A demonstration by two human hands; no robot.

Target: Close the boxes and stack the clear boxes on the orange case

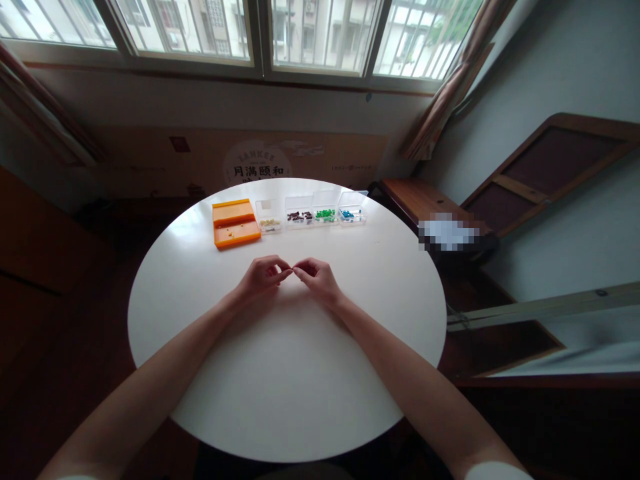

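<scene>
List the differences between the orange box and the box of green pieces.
The orange box is opaque; the green-piece box is transparent.
The orange box looks larger than the green-piece box.
The orange box holds a few scattered yellow bits; the green-piece box holds a denser cluster.
Both stand open on the table.

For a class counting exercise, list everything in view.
table: 1, white, centre
case: 1, orange, table's left
boxes: 4, clear, beside case
light bits: several, yellow, case, first box
dark bits: many, brownish, second box
green bits: many, green, third box
blue bits: many, blue, fourth box
window: 1, pale, behind
curtains: 2, pinkish, flanking window
cardboard: 1, brown, under window
bench: 1, brown, right
panel: 1, brown, right
left hand: 1, bare, centre
right hand: 1, bare, centre
arms: 2, bare, foreground
</scene>
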